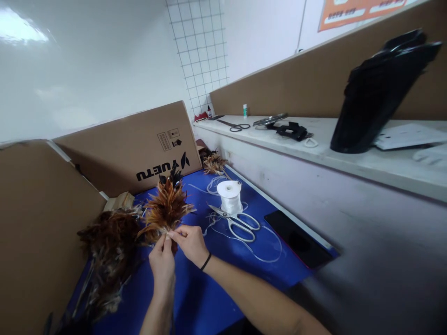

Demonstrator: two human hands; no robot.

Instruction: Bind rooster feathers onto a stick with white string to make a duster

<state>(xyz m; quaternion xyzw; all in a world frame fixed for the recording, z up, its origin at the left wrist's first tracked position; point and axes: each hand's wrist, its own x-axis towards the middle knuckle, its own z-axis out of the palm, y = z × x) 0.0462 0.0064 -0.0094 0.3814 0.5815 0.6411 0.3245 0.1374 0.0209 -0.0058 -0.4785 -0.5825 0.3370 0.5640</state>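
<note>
one feather bundle (166, 202), orange-brown with dark tips, stood upright above both hands, its base pinched between them. left hand (163, 258): one, fingers pointing up, forearm rising from below; thumb and fingertips closed on the base. right hand (190, 244): one, reaching in from the lower right, one dark band (206, 261) at the wrist, fingertips closed on the same base. the hands met at the fingertips. right of the hands: one white spool (230, 195), one pair of white-handled scissors (239, 223) just beside it, one dark phone (296, 237) farther right. left of the hands: one heap of brown feathers (113, 242), count unclear.
</note>
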